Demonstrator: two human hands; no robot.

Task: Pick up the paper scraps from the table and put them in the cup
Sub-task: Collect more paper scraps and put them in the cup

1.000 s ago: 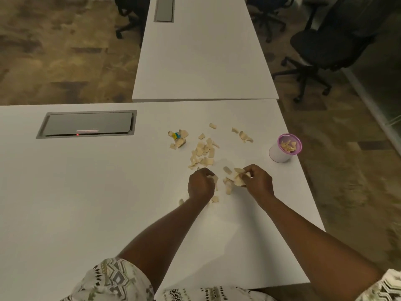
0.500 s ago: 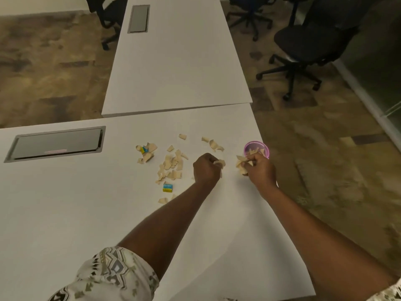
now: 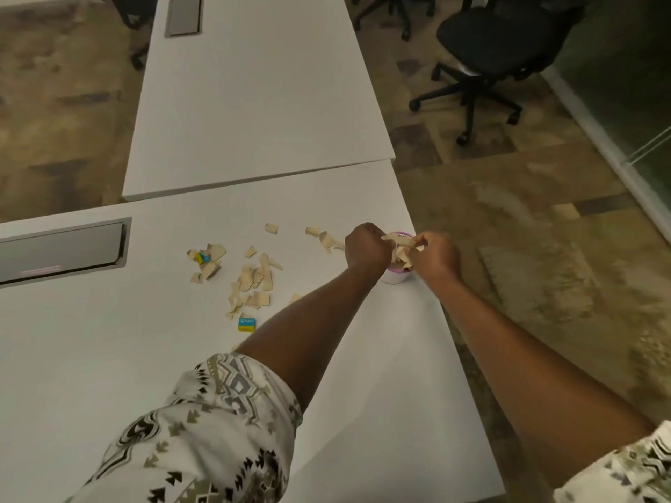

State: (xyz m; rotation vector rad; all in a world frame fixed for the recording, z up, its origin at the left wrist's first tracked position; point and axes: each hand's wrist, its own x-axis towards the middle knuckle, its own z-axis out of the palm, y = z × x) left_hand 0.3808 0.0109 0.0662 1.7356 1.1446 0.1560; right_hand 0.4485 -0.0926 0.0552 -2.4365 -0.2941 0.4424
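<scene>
Two hand grips (image 3: 366, 248) (image 3: 435, 254), scraps (image 3: 401, 250), one cup (image 3: 395, 277)

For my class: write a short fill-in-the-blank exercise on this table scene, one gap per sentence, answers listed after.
1. Both hands are over the ____ with the pink rim.
2. The right hand holds paper ____.
3. Loose scraps lie on the white ____.
4. The small block near the left forearm is blue and ____.

Answers: cup; scraps; table; yellow
</scene>
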